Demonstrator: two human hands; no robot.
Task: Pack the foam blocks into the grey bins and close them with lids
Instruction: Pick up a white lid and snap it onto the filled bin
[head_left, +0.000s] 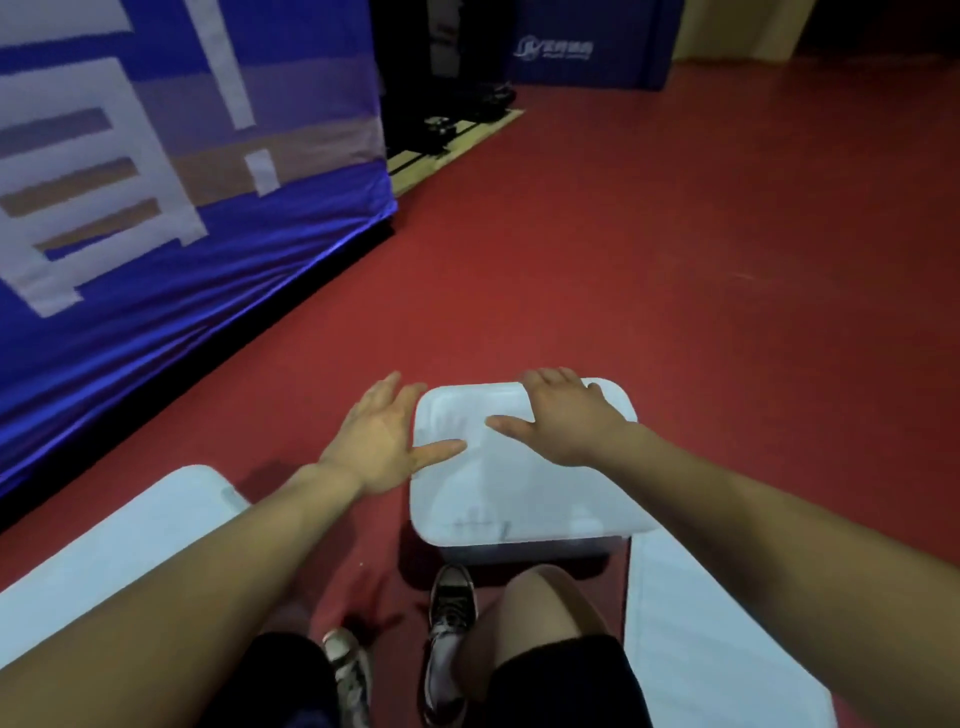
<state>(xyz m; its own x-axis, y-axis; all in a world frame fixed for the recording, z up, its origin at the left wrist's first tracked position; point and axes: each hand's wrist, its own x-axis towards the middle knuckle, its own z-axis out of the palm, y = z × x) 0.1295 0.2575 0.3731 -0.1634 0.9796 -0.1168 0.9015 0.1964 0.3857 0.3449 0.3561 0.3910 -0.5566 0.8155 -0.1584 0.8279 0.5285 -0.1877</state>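
Note:
A grey bin (524, 552) stands on the red floor in front of me, covered by a pale white lid (519, 483). My left hand (382, 436) lies flat at the lid's left edge, its thumb stretched over the lid. On the lid's far right part my right hand (563, 415) rests palm down with straight fingers. No foam blocks show; the bin's inside is hidden by the lid.
Two more pale lidded shapes flank me, one at the lower left (119, 551) and one at the lower right (711, 639). A blue cloth-covered barrier (182, 208) runs along the left. A wooden pallet (457, 140) lies beyond it. My shoes (449, 623) stand just behind the bin.

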